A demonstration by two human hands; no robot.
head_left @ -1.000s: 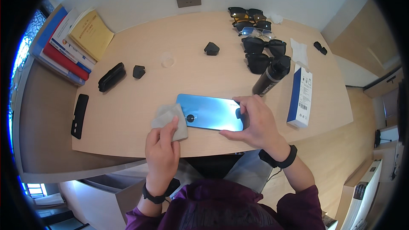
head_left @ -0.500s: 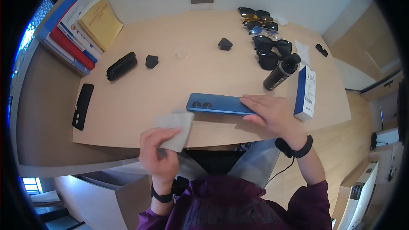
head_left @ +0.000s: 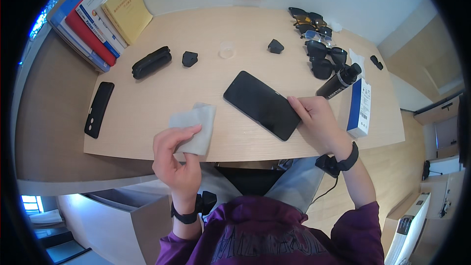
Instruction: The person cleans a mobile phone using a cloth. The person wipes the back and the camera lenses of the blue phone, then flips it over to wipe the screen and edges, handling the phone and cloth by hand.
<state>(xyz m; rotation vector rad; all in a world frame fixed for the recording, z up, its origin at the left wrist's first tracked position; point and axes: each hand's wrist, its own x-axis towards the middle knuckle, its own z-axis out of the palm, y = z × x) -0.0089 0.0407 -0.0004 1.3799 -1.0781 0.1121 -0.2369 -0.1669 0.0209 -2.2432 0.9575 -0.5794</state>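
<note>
My right hand [head_left: 318,118] grips a smartphone [head_left: 262,105] by its right end, thumb on the edge. The dark screen side faces up and the phone lies slanted over the desk; whether it touches the desk I cannot tell. Between the thumb and fingers of my left hand [head_left: 177,154] is a folded light grey cloth [head_left: 195,126], held at the desk's front edge, apart from the phone. A black phone case [head_left: 99,110] lies at the far left of the desk.
A black bottle [head_left: 338,81] stands by a blue and white box [head_left: 359,108] on the right. Several pairs of glasses [head_left: 321,51] line the back right. A black glasses case [head_left: 151,63], small black pieces [head_left: 190,59] and upright books [head_left: 93,27] are on the left of the desk [head_left: 206,29].
The phone has been turned over from its blue back to its dark screen and now slants. My left hand has raised the cloth slightly. The whole view has shifted a little.
</note>
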